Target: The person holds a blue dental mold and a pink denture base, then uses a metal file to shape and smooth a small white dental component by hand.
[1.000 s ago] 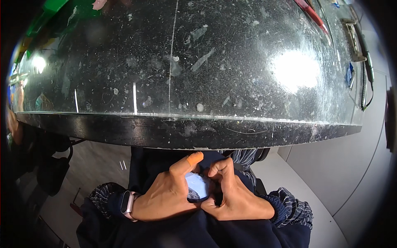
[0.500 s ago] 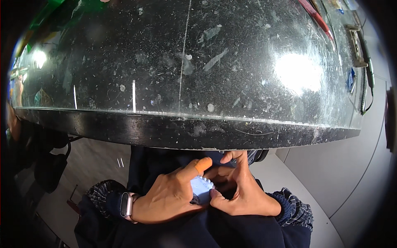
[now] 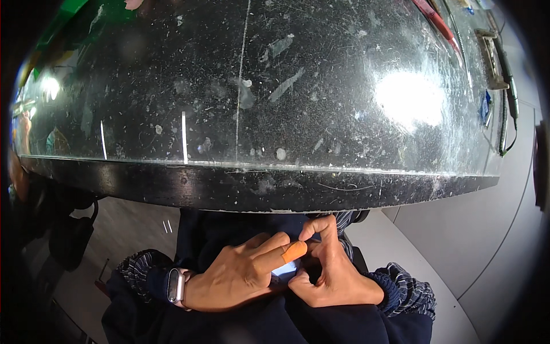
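A pale blue dental model [image 3: 283, 273] is held low between my hands, in front of my dark clothing and below the table edge. Most of it is hidden by my fingers. My left hand [image 3: 243, 275] is closed around its left side. An orange cover [image 3: 295, 251] wraps the tip of one left finger, which lies across the model's top. My right hand [image 3: 338, 272] grips the model from the right, thumb at the near side and fingers bent. The right index finger is curled, its tip close to the orange cover. Whether a small piece sits between them I cannot tell.
The scratched dark tabletop [image 3: 189, 74] spans the view above my hands, its thick front edge [image 3: 252, 186] just beyond them. At the far right lie a red pen-shaped tool [image 3: 438, 26], a holder [image 3: 491, 60] and a corded handpiece [image 3: 510, 80]. Something green [image 3: 63, 23] stands far left.
My left fingers have moved right and over the dental model, covering its row of teeth. The right index finger has bent down closer to the orange cover. The view has shifted slightly.
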`<state>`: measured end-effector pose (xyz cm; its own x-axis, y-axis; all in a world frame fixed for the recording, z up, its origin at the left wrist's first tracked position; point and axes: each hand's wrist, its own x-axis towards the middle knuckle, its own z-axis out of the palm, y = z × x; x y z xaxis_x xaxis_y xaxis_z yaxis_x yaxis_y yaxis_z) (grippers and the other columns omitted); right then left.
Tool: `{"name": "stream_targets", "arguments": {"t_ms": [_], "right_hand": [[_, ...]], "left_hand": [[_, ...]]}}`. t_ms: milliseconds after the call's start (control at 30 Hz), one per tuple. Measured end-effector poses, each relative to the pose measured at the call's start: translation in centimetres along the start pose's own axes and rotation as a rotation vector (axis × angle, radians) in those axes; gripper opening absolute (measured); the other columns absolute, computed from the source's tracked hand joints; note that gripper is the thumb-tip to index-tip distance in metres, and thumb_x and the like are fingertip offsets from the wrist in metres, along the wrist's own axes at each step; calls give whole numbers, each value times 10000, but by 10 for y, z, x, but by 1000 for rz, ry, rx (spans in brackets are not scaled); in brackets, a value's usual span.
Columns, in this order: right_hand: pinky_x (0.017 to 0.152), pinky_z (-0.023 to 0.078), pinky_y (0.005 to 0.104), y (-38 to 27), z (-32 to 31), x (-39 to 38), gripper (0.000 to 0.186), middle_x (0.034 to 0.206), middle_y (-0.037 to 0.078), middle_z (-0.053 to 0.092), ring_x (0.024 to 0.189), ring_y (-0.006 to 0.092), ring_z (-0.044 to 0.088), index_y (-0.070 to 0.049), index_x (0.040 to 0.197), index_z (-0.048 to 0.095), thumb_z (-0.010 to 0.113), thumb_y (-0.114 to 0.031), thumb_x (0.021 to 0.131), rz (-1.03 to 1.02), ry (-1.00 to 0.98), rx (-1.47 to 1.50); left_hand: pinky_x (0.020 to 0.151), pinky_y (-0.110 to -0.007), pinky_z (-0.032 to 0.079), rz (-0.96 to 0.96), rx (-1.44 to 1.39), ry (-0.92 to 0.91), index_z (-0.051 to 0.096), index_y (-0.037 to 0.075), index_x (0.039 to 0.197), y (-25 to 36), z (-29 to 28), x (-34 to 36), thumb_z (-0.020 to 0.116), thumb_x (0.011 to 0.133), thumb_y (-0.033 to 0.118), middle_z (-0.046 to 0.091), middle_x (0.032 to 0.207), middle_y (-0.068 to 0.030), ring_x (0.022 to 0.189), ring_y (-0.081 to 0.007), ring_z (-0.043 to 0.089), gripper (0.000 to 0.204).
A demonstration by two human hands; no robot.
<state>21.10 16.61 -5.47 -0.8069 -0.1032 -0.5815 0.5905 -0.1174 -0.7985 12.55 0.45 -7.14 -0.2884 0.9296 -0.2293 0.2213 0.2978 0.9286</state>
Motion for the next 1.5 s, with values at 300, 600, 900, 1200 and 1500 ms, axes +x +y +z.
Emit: {"name": "stream_targets", "arguments": {"t_ms": [300,600,900,1200,1500], "right_hand": [[659,434,258,-2,-7,1,604,894,191,528,736,176,557,0,1173,158,551,42,717,110,-57,56],[724,430,255,9,-6,1,663,904,160,493,827,157,533,-5,1203,149,600,34,718,60,-114,118],[664,432,262,1,-6,5,638,910,162,489,800,175,542,-11,1183,170,595,34,710,111,-129,43],[629,410,212,9,3,7,589,1009,173,447,822,141,516,-29,1099,187,551,59,644,1,-63,-65],[641,419,231,8,6,4,571,1052,167,345,897,182,527,0,1091,201,537,58,633,-12,-54,-35]], "left_hand": [[552,-329,507,-44,-179,207,354,-36,1199,-11,15,-7,778,636,144,500,879,-121,702,-243,588,728],[536,-319,466,-120,-61,236,211,-59,1214,1,2,4,787,634,143,483,823,-154,654,-234,562,842],[556,-322,497,-96,-40,252,227,-70,1218,-5,11,-3,793,627,179,482,872,-158,685,-242,586,855],[660,-336,531,-113,-133,133,305,-67,1243,-6,9,-2,760,634,125,550,1014,-215,823,-313,626,784],[743,-356,519,-50,-203,119,259,-70,1256,-15,15,-8,756,656,143,485,1140,-241,929,-326,595,809]]}}
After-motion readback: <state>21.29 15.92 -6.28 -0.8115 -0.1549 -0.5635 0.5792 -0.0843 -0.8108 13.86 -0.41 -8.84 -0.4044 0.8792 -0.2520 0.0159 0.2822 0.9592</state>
